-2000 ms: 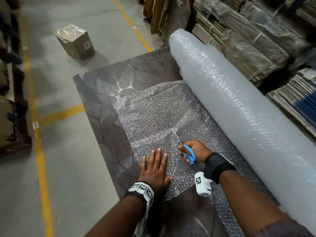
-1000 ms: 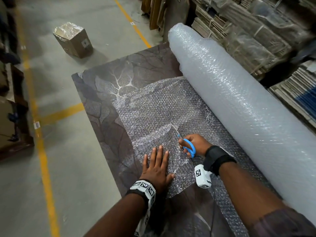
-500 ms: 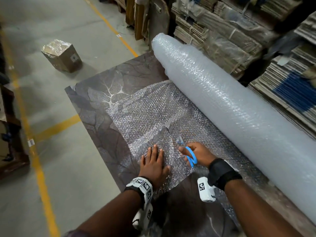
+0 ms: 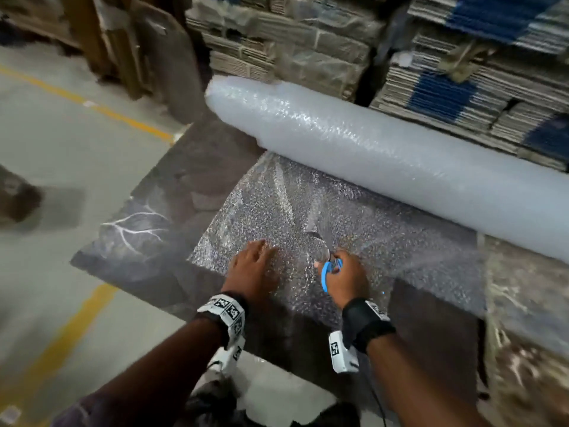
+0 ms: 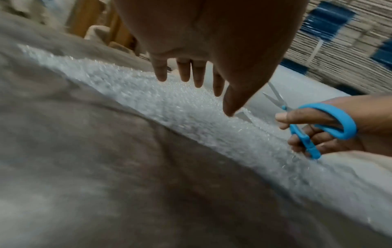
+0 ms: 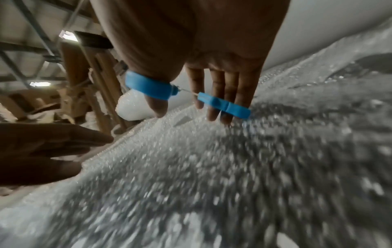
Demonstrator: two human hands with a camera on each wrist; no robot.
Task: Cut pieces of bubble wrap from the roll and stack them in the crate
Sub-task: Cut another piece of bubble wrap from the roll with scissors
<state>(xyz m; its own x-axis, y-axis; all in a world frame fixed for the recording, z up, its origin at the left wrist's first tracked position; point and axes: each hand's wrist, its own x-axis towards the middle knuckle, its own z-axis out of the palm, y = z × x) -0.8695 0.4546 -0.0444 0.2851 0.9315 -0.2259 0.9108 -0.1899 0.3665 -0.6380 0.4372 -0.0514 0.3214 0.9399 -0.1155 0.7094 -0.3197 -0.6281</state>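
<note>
A big roll of bubble wrap [image 4: 385, 149] lies along the far side of the dark patterned table [image 4: 147, 229]. Its unrolled sheet [image 4: 277, 204] spreads toward me, with a cut running through it. My left hand [image 4: 255, 266] hovers just over the sheet [image 5: 169, 107] near the front edge, fingers straight and spread. My right hand [image 4: 345, 278] grips blue-handled scissors [image 4: 329, 269], thumb and fingers through the loops [image 6: 148, 87]; the blades [image 5: 275, 97] stand apart above the sheet [image 6: 191, 167]. No crate is in view.
Stacks of flattened cardboard [image 4: 308, 41] and blue-edged sheets [image 4: 462, 87] rise right behind the roll. Grey floor with yellow lines [image 4: 61, 343] lies left of the table. A wrapped box [image 4: 15, 201] sits blurred on the floor at the far left.
My head has swung right, so the view now faces the roll and stacks. The left hand has lifted from pressing the sheet flat. The right hand still holds the scissors at the cut.
</note>
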